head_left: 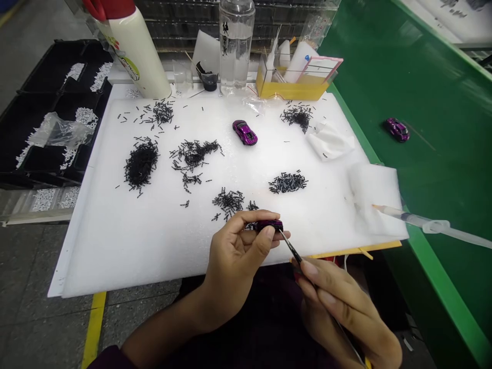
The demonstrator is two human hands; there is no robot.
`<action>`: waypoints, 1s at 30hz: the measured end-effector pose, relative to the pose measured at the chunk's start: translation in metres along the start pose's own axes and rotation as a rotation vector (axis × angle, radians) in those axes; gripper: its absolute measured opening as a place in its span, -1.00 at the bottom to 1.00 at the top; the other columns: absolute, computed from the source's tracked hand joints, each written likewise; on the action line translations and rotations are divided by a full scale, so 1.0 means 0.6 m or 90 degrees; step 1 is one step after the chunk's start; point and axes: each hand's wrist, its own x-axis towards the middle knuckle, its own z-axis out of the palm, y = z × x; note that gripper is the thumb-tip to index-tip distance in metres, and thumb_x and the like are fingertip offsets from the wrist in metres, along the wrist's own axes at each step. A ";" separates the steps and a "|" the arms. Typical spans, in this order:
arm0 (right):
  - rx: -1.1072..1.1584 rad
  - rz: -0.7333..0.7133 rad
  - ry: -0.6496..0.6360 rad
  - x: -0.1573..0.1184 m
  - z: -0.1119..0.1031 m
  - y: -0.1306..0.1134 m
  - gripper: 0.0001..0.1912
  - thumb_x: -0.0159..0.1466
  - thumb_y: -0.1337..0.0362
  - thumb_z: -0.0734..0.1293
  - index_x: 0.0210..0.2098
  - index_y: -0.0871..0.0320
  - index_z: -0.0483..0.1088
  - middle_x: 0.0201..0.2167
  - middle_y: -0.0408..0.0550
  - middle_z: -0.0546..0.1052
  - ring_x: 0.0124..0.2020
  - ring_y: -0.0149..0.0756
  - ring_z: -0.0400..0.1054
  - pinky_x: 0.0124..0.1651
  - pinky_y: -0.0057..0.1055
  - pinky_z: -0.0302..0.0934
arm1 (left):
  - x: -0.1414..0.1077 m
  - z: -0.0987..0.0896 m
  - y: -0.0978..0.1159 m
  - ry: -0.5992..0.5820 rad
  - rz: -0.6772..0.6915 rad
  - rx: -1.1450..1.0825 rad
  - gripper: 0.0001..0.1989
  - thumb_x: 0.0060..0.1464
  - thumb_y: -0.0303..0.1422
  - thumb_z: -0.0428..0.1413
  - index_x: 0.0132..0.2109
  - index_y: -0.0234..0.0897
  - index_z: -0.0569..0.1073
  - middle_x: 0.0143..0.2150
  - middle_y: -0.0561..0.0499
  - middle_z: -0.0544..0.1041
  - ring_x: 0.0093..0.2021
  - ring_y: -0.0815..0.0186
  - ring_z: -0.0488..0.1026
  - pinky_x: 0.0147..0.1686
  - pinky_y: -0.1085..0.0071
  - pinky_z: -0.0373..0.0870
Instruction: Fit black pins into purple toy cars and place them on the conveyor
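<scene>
My left hand [240, 261] pinches a small purple toy car [270, 224] between thumb and fingers, above the near edge of the white foam sheet [138, 246]. In my right hand [346, 302] is a pair of slim dark tweezers [292, 250], their pale tip touching or very close to the car's near end. Whether the tip grips a part is too small to tell. Just beyond my left fingers lies a pile of tiny black parts [229, 201]. Another purple toy car [245, 132] rests farther back on the foam.
More black part piles [141, 163] dot the foam. A syringe [423, 221] leans on a white foam block [376, 192] at right. Behind stand a flask [142, 56], a clear bottle [236, 51] and a yellow-based box [292, 91]. A purple car [396, 129] sits on the green belt [434, 169].
</scene>
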 end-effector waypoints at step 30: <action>-0.004 0.184 0.214 0.086 -0.012 0.122 -0.81 0.28 0.38 0.63 -0.22 0.09 0.58 -0.12 -0.03 0.76 -0.05 -0.07 0.72 0.02 -0.13 0.68 | 0.023 0.027 0.017 -0.053 -0.046 0.069 -0.85 0.38 -0.22 0.35 0.00 -0.14 0.71 0.04 0.02 0.77 0.00 0.23 0.78 0.01 0.54 0.69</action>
